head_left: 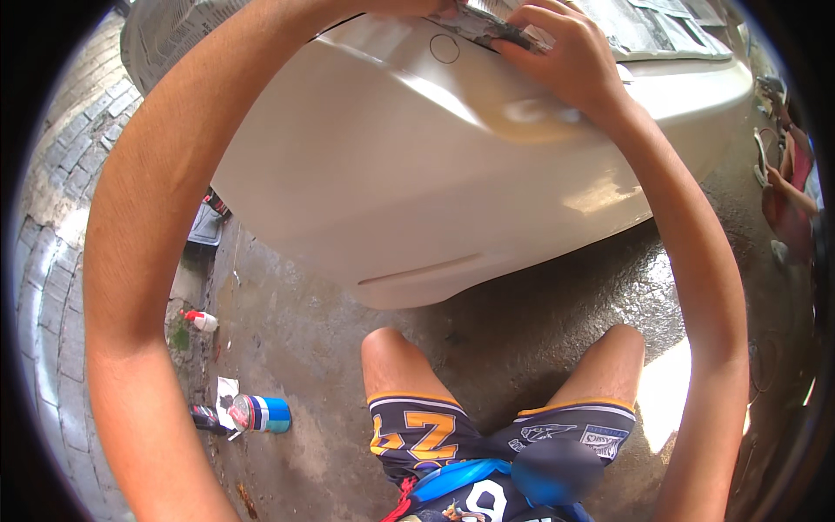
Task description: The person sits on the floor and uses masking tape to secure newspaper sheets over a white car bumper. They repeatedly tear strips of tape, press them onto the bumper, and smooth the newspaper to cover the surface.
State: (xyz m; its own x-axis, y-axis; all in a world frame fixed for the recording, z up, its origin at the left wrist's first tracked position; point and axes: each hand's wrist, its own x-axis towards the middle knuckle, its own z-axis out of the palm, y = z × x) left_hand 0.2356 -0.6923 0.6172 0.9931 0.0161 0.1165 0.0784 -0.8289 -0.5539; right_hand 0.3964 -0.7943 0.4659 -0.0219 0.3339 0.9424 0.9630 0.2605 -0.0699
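A white car bumper [417, 174] fills the upper middle of the view. Sheets of newspaper [644, 30] cover the car body above it. My right hand [565, 56] rests at the bumper's top edge, its curled fingers pinching the crumpled lower edge of the newspaper [496, 26]. My left hand [409, 7] reaches to the same paper edge just to the left, but the frame's top cuts most of it off. Both my arms stretch up from the lower corners, and my bent knees show below the bumper.
On the wet concrete floor [304, 348] at lower left lie a blue and white spray can [263, 413], a small dark bottle [205, 419], a paper scrap [226, 389] and a white bottle with a red cap [202, 320]. Brick paving [52, 261] runs along the left. Another person [791, 191] is at the right edge.
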